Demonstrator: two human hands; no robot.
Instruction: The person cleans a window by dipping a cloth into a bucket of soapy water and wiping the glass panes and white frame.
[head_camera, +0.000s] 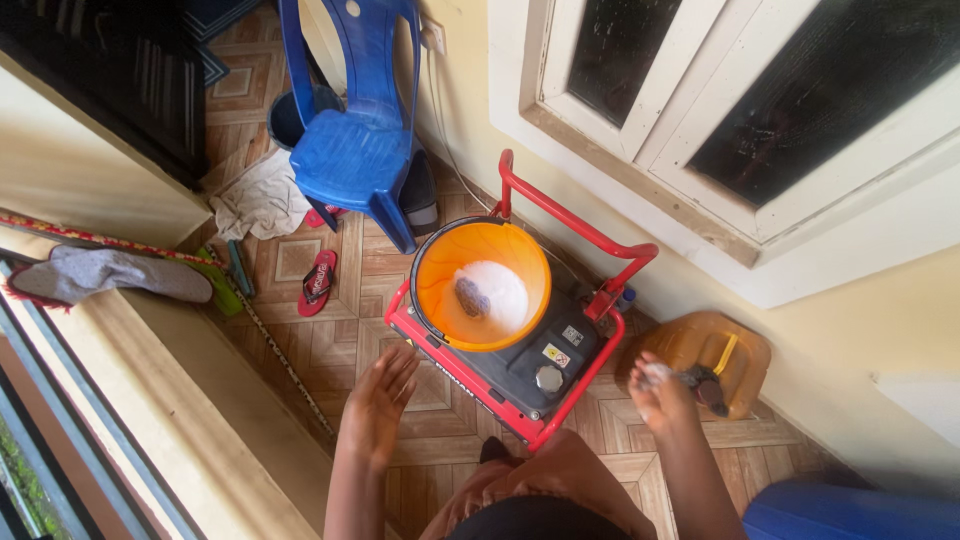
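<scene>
The left hand (380, 400) hangs open and empty, fingers spread, just beside the red-framed generator (520, 345) on the tiled floor (320, 345); the right hand (655, 392) seems closed around a small dark piece, perhaps a cap, at the mouth of the yellow jerrycan (722, 360) beside the generator; an orange bucket (482, 285) holding soapy water and a cloth sits on the generator; judging from this, the generator's fuel cap (549, 379) is on.

Bare tiles lie open left of the generator (520, 370), but the yellow jerrycan (725, 360) crowds its right, wall behind.
</scene>
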